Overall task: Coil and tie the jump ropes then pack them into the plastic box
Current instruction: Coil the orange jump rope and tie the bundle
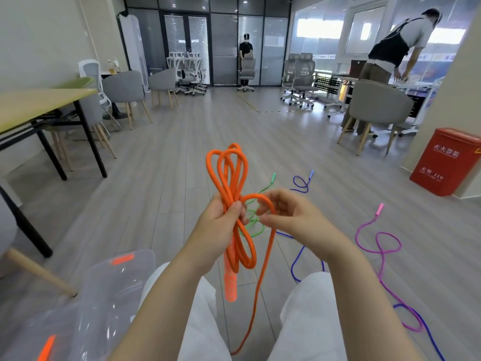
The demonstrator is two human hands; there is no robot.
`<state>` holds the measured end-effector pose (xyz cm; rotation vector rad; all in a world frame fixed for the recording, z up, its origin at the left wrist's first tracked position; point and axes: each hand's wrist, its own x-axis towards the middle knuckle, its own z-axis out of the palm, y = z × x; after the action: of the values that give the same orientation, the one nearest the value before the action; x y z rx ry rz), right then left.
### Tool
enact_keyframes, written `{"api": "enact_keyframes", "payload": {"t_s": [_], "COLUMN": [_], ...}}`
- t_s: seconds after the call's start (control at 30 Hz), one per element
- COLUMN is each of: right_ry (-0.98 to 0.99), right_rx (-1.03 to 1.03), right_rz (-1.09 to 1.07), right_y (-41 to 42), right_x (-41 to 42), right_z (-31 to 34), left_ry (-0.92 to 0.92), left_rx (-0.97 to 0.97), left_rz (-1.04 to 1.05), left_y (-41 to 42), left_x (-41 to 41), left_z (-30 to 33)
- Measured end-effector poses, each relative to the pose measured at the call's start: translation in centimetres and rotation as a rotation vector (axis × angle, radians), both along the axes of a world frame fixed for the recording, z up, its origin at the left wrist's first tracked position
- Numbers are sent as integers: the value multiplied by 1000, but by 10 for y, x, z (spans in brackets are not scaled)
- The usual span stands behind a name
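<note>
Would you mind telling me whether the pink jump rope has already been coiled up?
No, the pink jump rope lies loose and uncoiled on the floor to the right.

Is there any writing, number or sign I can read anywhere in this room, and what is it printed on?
"119": on the front of the red box by the right wall, bottom line, after two Chinese characters too blurred to read.
Upper line on the same red box: larger Chinese characters, too blurred to read with certainty.
Papers on the glass partition at the back: too small to read.
Jump ropes and clear plastic box: no text visible.
</note>
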<state>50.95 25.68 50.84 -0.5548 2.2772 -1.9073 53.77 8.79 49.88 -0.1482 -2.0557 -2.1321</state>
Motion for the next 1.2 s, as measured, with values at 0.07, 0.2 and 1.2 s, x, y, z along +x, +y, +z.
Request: {"api": "enact_keyframes", "payload": {"t_s": [0.07,0.2,1.2], "right_ry": [-73,-148,34], "right_rx": [71,251,-341], "right_rz": [60,51,-321], "right_y": [3,1,-15], "right_x": [-1,-4,2], "right_z": [-16,-57,8], "left_ry": [38,89,-44], "left_rx": [76,260,-166], "left_rz": [24,27,-176], "left_y": [-4,-12,13], "left_x": [0,-1,2], "left_z": [2,6,-22]}}
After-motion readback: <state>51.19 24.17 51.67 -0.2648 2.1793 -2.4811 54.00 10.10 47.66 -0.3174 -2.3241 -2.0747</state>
